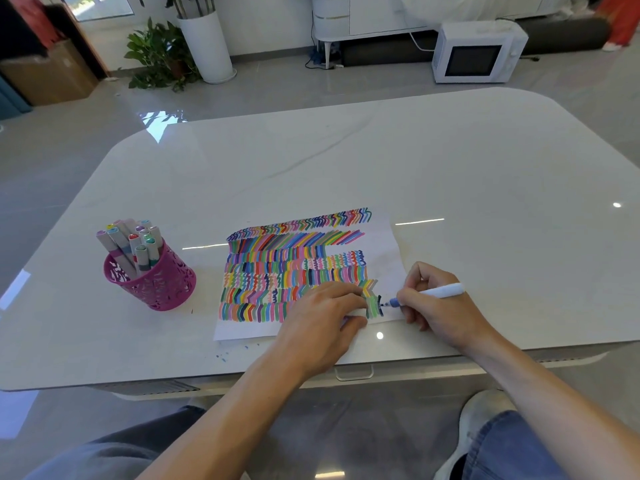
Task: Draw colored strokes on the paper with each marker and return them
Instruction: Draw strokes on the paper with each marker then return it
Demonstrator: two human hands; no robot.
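Observation:
A white sheet of paper (388, 244) lies on the table, covered with rows of coloured strokes. My right hand (440, 303) grips a white marker (440, 292) whose dark blue tip touches the paper at the right end of the lowest row, beside fresh dark blue marks. My left hand (322, 317) rests on the paper's lower right part, fingers curled, and a small white piece, perhaps the marker's cap, shows between thumb and fingers. A pink pen cup (156, 282) holding several capped markers (131, 244) stands to the left of the paper.
The white table (346, 161) has rounded corners; its front edge runs just below my hands. Small blue ink specks dot the tabletop below the paper's left corner. On the floor beyond stand a microwave (478, 51) and potted plants (162, 53).

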